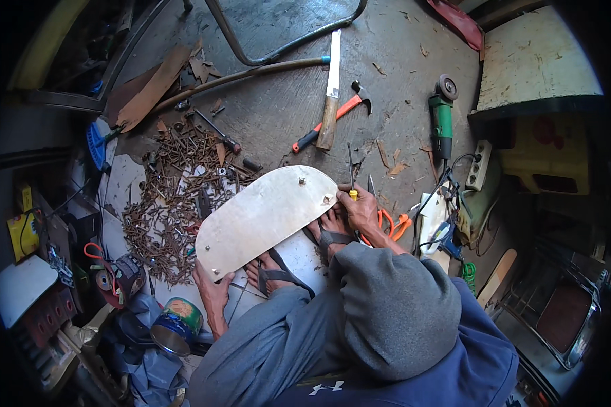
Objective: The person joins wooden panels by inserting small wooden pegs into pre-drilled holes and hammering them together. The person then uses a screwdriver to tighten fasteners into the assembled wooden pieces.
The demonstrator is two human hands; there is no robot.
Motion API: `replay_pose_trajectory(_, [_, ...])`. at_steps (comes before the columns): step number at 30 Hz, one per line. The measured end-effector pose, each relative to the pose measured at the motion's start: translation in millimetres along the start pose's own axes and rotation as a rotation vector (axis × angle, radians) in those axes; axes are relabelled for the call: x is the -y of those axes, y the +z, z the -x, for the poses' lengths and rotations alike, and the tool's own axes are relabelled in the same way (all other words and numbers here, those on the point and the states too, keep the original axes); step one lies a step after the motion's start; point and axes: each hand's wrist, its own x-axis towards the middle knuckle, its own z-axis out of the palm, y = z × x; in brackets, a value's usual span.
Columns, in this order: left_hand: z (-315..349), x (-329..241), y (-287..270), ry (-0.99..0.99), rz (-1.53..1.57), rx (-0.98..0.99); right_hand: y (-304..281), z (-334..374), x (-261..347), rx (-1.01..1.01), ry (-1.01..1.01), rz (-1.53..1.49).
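Observation:
A pale, long board with rounded ends (265, 217) is held tilted above my sandalled feet. Small metal bolts or fasteners show near both its ends, and a torn spot marks the right end. My left hand (214, 296) grips its lower left corner, thumb along the edge. At the right end, my right hand (364, 211) has its fingers closed at the edge. A screwdriver with a yellow handle (353, 195) shows at those fingers, its thin shaft pointing away; I cannot tell how firmly it is held. Orange-handled scissors or pliers (402, 225) lie beside that wrist, partly hidden.
Rusty screws and bolts (163, 210) spread in a heap at the left. Beyond the board lie a hammer (329, 122), a wood-handled saw or long blade (330, 102) and another screwdriver (217, 131). Right: a green angle grinder (442, 115) and power strip (478, 165). A tin can (176, 325) stands near-left.

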Motion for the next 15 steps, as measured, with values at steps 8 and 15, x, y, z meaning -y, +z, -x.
replay_pose_trajectory(8, [-8.6,-15.0,-8.2,-0.035,0.050,0.028,-2.7,-6.6,-7.5,0.005,0.019,-0.053])
replay_pose_trajectory(15, [-9.4,-0.9,-13.0,-0.076,0.013,0.000,25.0,-34.3,17.7,0.071,-0.057,-0.016])
